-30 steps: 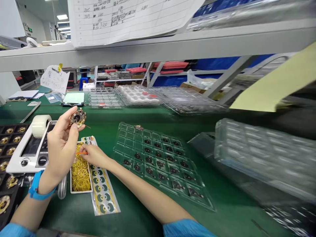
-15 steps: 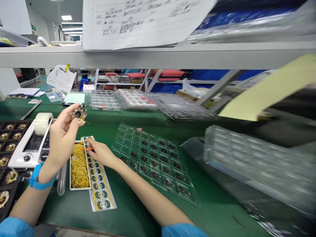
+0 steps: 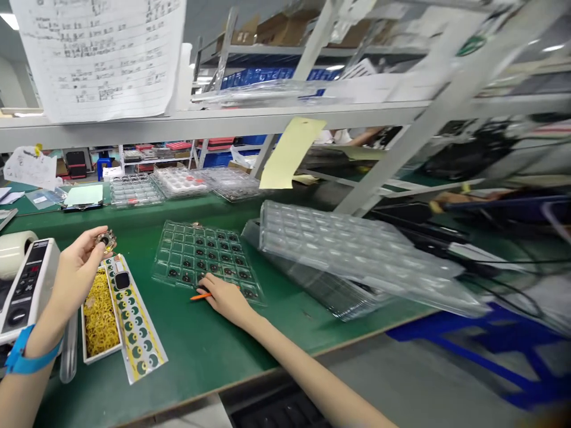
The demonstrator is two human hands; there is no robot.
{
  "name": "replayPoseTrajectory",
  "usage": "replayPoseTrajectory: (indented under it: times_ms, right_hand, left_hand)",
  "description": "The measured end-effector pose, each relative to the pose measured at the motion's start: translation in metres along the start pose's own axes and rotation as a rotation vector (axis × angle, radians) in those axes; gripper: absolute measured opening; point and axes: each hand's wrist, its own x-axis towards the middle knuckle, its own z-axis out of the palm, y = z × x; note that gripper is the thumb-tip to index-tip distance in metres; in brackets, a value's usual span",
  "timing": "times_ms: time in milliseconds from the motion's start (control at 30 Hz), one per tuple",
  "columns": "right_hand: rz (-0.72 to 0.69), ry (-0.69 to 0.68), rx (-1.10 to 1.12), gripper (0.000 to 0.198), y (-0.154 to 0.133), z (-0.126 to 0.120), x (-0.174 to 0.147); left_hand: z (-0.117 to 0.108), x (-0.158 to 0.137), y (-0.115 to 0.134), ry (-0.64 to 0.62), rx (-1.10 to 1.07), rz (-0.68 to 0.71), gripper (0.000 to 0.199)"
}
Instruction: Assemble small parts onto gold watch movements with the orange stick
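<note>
My left hand point(image 3: 80, 267), a blue band point(image 3: 31, 353) on its wrist, pinches a small round metal part point(image 3: 107, 239) with gold edges. Below it lies a white box point(image 3: 102, 358) of yellow rings point(image 3: 100, 321). Alongside runs a strip of dark green and yellow stickers point(image 3: 141, 339), with a dark rounded square point(image 3: 122, 280) near its far end. My right hand point(image 3: 225, 299) is closed around a thin orange stick point(image 3: 200, 296), its fingers at the near edge of a clear compartment tray point(image 3: 172, 241). Dark round parts point(image 3: 200, 264) fill several pockets; whether the fingers touch one is hidden.
Stacked clear trays point(image 3: 312, 238) lie tilted on the right. A white device point(image 3: 31, 285) and a tape roll point(image 3: 15, 252) stand at left. More trays point(image 3: 178, 181) line the back. A yellow paper point(image 3: 292, 154) hangs from the shelf rail point(image 3: 223, 122).
The view has swung right. My right hand has moved from the sticker strip to the compartment tray with the orange stick. My left hand still holds the round metal part.
</note>
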Motion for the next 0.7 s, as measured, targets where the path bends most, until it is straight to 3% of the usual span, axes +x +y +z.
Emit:
replayPoseTrajectory:
  times_ms: [167, 333, 467, 700]
  right_hand:
    - [-0.061, 0.126, -0.015, 0.014, 0.004, -0.002, 0.001]
    - [-0.142, 0.236, -0.024, 0.017, 0.003, -0.022, -0.025]
    - [-0.245, 0.235, -0.024, 0.026, -0.008, -0.029, -0.057]
    - [-0.349, 0.170, 0.005, 0.030, -0.017, -0.030, -0.091]
  left_hand:
    - [-0.004, -0.011, -0.008, -0.026, -0.124, -0.168, 0.058]
    - [-0.024, -0.038, -0.031, 0.041, -0.194, -0.413, 0.061]
    - [-0.030, -0.071, -0.047, 0.090, -0.295, -0.531, 0.055]
    - [-0.025, -0.117, -0.047, 0.123, -0.332, -0.648, 0.050]
